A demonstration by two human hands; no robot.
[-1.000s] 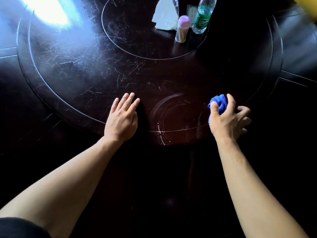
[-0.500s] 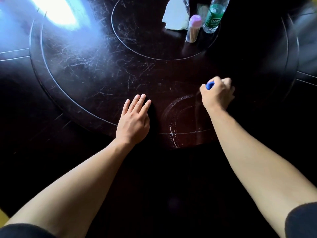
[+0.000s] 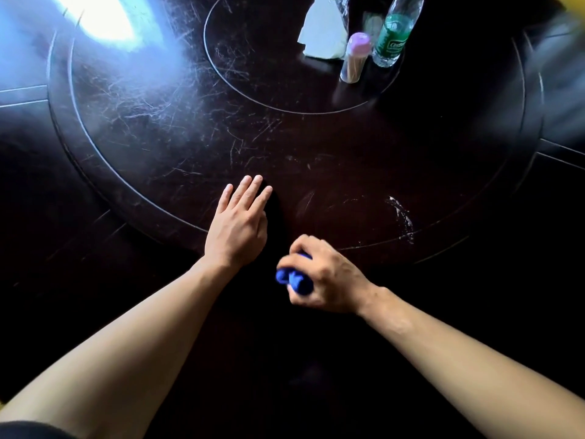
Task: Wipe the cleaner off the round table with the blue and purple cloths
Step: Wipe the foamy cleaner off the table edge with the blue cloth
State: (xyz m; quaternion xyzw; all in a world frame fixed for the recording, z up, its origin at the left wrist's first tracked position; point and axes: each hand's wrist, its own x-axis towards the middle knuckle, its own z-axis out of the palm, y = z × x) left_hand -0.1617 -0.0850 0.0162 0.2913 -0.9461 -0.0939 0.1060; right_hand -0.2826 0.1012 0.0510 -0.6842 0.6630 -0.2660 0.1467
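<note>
My right hand (image 3: 326, 275) clenches the blue cloth (image 3: 294, 280) at the table's (image 3: 158, 172) near edge. Left hand (image 3: 237, 226) flat, fingers straight. Cleaner streak (image 3: 402, 217) lies ahead-right, curving front to back, nearer my right hand.

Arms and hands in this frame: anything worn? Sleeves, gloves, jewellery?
Both forearms are bare. A dark sleeve edge shows at the lower left corner, on the left arm. The left hand and the right hand are bare: no gloves, rings or watch visible.
</note>
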